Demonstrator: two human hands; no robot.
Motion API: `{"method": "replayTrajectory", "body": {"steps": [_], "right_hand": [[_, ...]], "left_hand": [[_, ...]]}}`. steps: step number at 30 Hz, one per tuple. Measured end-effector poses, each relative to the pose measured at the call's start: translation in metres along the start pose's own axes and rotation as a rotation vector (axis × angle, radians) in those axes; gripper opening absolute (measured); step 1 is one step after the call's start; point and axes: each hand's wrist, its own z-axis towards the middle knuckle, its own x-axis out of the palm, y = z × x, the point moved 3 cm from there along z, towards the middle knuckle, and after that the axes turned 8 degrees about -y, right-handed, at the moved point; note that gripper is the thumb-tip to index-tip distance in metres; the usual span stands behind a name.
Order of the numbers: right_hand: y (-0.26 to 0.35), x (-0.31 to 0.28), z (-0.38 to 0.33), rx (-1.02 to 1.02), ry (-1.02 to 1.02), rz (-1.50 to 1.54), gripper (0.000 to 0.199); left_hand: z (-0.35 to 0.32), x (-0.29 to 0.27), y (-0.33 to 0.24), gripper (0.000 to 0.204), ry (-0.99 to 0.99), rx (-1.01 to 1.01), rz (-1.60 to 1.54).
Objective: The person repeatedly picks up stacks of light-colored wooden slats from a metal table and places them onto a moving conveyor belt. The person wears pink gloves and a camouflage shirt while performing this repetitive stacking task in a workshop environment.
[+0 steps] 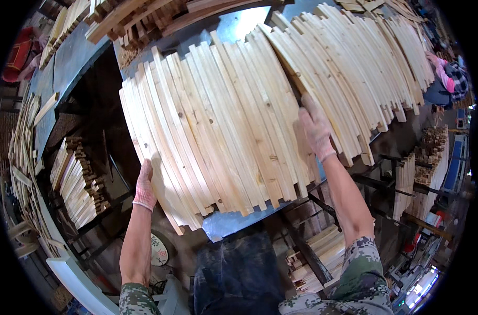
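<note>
A broad row of pale wooden strips (212,126) lies side by side on a blue-grey metal table (239,223). My left hand (144,188), in a pinkish knit glove, is held straight against the row's left edge; part of its fingers is hidden. Gloved as well, my right hand (316,131) is at the gap on the row's right side, fingers stretched out, thumb side toward the row. Beyond that gap, a second group of wooden strips (349,68) fans out to the right. The strips' ends are uneven, and some show dark knots.
Stacked wood (81,184) stands below on the left, with more lumber (317,257) under the table at right. Darker boards (160,16) are piled at the far side. Another person (449,79) in a checked garment is at the far right. A round dial (159,249) is by my left forearm.
</note>
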Motion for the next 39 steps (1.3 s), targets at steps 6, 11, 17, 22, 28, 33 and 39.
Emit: {"method": "replayTrajectory", "body": {"steps": [6,11,17,22,28,33,39], "right_hand": [[0.007,0.019,0.0,0.273,0.154,0.405,0.08],[0.008,0.0,-0.083,0.456,0.093,0.503,0.084],[0.0,-0.038,-0.189,0.815,0.191,0.398,0.076],[-0.006,-0.054,-0.221,0.901,0.226,0.43,0.068],[0.048,-0.062,-0.231,0.91,0.24,0.532,0.066],[0.061,-0.062,-0.234,0.863,0.273,0.518,0.062],[0.108,-0.021,-0.235,0.665,0.398,0.544,0.038]], "left_hand": [[-0.009,0.01,-0.004,0.075,-0.005,-0.033,0.103],[-0.045,-0.013,0.01,0.064,-0.014,-0.087,0.069],[-0.114,-0.027,0.038,0.065,0.043,-0.159,0.151],[-0.139,-0.043,0.068,0.075,0.122,-0.197,0.135],[-0.168,-0.04,0.061,0.075,0.116,-0.206,0.053],[-0.21,-0.052,0.04,0.07,0.07,-0.145,0.084],[-0.28,-0.113,-0.002,0.06,-0.024,0.004,0.136]]}}
